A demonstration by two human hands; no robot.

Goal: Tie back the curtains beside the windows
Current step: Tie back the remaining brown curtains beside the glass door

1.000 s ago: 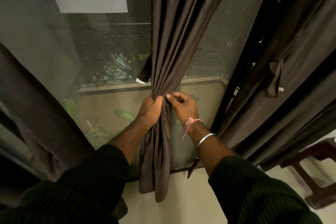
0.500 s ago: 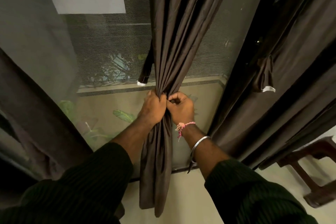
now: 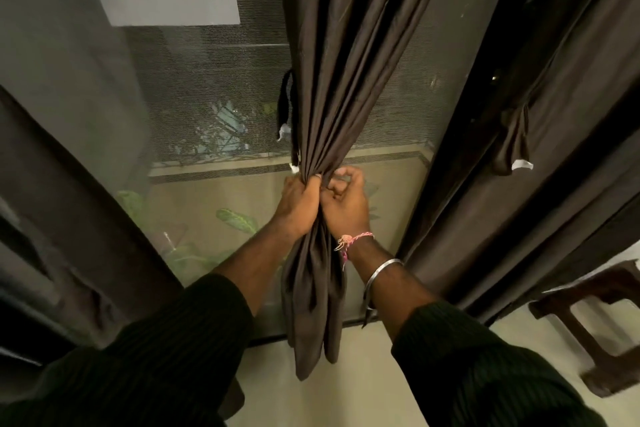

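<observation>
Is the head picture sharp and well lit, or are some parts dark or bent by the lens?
Head view: dim light; hands and gathered curtain fairly sharp; sleeves nearly black; straight edges bow outward from the wide lens; stool at right slightly smeared.

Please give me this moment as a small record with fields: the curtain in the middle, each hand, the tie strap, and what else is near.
middle curtain: brown curtain, gathered into one bunch in front of the window mesh
left hand: left hand grips the bunch from the left
right hand: right hand curled against the bunch from the right
tie strap: dark tie strap with a white tag hangs loose behind the bunch, not yet wrapped round it
right curtain: second curtain with its own strap hanging
furniture: wooden stool at lower right
</observation>
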